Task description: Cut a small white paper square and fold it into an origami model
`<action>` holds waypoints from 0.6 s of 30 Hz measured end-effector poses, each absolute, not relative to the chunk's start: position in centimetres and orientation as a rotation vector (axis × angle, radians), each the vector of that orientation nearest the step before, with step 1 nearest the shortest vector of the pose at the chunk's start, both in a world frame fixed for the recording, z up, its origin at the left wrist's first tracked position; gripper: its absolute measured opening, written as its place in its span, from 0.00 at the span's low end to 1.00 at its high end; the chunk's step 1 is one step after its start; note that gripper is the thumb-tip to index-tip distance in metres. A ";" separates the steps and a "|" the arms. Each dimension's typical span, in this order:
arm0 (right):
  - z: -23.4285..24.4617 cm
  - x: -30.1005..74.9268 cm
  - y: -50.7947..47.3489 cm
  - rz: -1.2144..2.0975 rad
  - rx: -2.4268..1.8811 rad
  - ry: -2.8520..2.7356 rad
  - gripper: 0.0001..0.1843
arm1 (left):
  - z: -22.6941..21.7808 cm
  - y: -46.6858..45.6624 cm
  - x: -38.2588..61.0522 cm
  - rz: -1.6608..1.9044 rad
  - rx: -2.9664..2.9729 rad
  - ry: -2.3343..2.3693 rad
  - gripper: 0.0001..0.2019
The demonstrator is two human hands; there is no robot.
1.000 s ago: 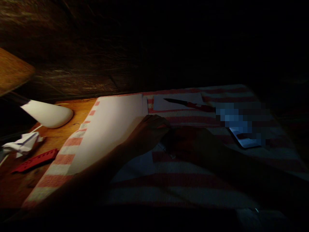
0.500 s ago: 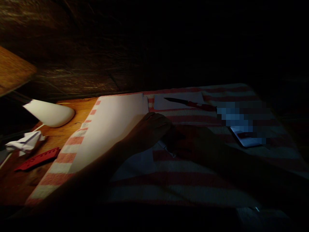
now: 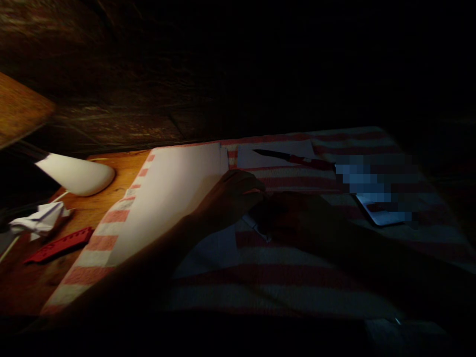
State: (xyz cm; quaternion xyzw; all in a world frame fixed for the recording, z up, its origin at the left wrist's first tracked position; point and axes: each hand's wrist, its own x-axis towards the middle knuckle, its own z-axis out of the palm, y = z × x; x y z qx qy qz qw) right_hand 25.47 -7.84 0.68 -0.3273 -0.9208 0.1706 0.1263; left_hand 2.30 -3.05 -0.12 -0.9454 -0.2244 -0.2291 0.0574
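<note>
The scene is very dark. My left hand (image 3: 232,196) rests curled on the right edge of a large white sheet of paper (image 3: 174,193) that lies on a red-and-white striped cloth (image 3: 282,267). My right hand (image 3: 293,218) lies just to its right in deep shadow, fingers closed toward the left hand. A small pale object (image 3: 256,228) pokes out between the two hands; what it is cannot be made out. Whether either hand grips it is unclear.
A knife (image 3: 293,158) with a red handle lies on a smaller white paper (image 3: 275,154) at the back. A white lamp base (image 3: 76,173), crumpled paper (image 3: 39,218) and a red ruler (image 3: 57,244) sit on the wooden table (image 3: 100,208) at left. A pale card (image 3: 379,215) lies right.
Both hands have shifted very slightly away from me along the paper's edge. Nothing else has moved.
</note>
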 end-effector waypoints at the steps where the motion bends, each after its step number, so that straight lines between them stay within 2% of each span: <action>1: 0.7 25.4 -7.8 0.497 -0.953 -2.679 0.12 | -0.1 -3.0 2.3 -0.670 -2.870 -0.665 0.09; 6: 0.8 25.4 -7.8 0.513 -0.949 -2.661 0.12 | -0.1 -2.7 2.2 -0.524 -2.889 -0.607 0.12; 18: 0.7 25.6 -7.7 0.546 -0.897 -2.659 0.12 | -0.3 -2.2 1.7 -0.764 -2.900 -0.557 0.08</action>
